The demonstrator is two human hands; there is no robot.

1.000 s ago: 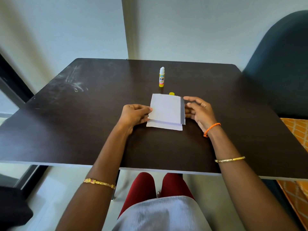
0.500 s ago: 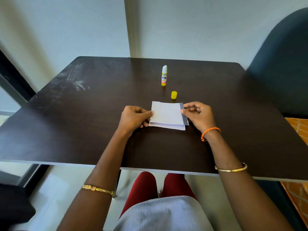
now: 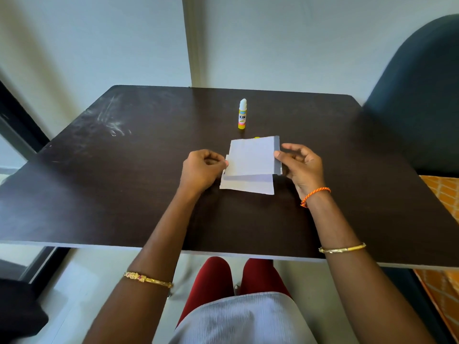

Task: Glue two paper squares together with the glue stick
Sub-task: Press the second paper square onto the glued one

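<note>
A white paper square [image 3: 253, 156] is lifted off the dark table [image 3: 124, 182], tilted up at its far edge. My left hand [image 3: 202, 168] pinches its left edge and my right hand [image 3: 299, 165] pinches its right edge. A second white paper square [image 3: 248, 186] lies flat on the table beneath it, showing along the near side. The glue stick [image 3: 242, 114] stands upright and uncapped behind the papers. Its yellow cap [image 3: 256, 138] peeks out just above the raised paper's far edge, mostly hidden.
A dark upholstered chair [image 3: 419, 95] stands at the right beyond the table. The wall runs along the table's far edge. Orange patterned fabric [image 3: 444, 199] shows at the right edge. My lap is below the near table edge.
The upper paper has been raised and tilted up by both hands, and it now covers most of the yellow cap. The lower paper stays flat on the table.
</note>
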